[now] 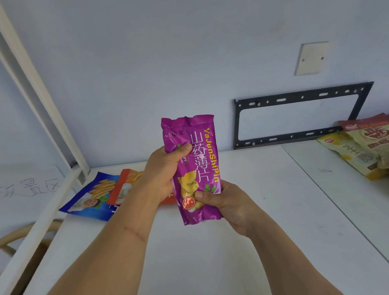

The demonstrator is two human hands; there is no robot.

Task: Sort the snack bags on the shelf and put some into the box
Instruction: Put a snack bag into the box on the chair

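Note:
A purple snack bag (198,147) with yellow and white lettering is held upright above the white shelf (198,253). My left hand (165,171) grips its upper left edge, thumb on the front. My right hand (224,203) pinches its lower right corner. Behind my left hand, a blue snack bag (92,198) and an orange snack bag (124,186) lie flat at the shelf's back left. A pile of yellow and red snack bags (372,148) lies at the far right. No box is in view.
A white shelf post (33,91) slants up at the left, with a front rail (26,251) below it. A black metal wall bracket (299,117) and a blank wall plate (311,58) are on the wall behind. A seam (335,208) divides the shelf boards.

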